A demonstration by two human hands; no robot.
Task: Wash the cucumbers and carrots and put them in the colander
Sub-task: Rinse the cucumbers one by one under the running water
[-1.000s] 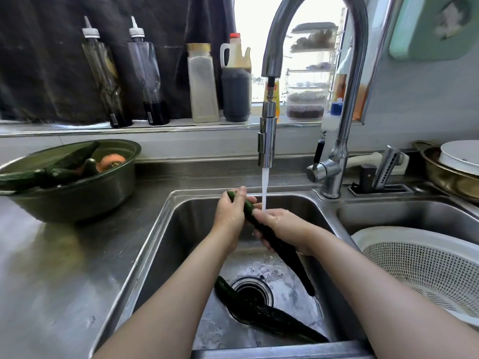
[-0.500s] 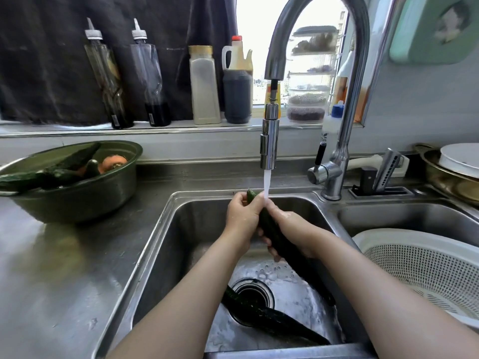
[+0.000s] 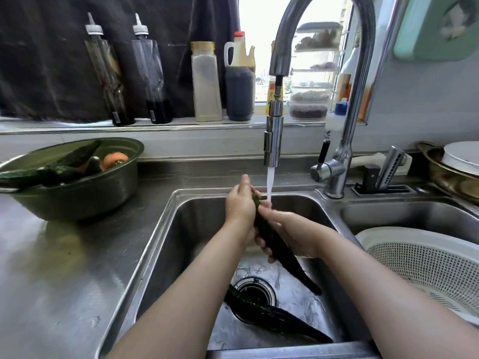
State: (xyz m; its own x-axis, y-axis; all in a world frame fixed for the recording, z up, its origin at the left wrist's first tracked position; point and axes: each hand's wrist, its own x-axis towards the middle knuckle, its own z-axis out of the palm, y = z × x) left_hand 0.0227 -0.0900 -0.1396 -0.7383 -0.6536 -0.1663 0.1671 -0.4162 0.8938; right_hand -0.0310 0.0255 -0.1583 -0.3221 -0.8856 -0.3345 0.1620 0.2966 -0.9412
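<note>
Over the windowside steel sink (image 3: pixel 178 237), left hand (image 3: pixel 239 204) and right hand (image 3: pixel 294 234) grip one cucumber (image 3: pixel 276 246).

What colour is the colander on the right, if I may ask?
The colander is white, with a perforated wall; the head view shows it.

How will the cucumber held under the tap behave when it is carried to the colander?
Probably slippery: the cucumber is wet under the running water, and the left hand and right hand both grip it. It looks stiff: its lower end sticks out past the right hand without drooping. Being long and round, it may roll once laid down.
</note>
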